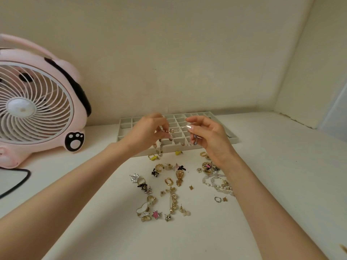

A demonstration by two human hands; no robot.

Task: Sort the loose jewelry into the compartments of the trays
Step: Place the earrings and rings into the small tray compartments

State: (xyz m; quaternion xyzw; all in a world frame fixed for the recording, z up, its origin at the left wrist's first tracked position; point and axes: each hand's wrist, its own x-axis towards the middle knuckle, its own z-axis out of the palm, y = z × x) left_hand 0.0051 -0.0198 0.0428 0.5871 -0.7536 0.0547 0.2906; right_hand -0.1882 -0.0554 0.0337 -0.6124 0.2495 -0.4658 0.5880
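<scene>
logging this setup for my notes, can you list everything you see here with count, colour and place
fan: one, pink with white grille, far left on the table
black cable: one, left edge, in front of the fan
compartment tray: one, white, at the back by the wall, mostly empty as far as visible
beaded bracelet: one, pinkish beads with a thin chain, held up between both hands in front of the tray
loose jewelry: many pieces, mostly gold, some black, yellow, silver, one pink star; scattered on the table in front of the tray
pearl strand: one, whitish, right of the pile
table: one, white
left hand: pinching the bracelet
right hand: pinching the bracelet
</scene>
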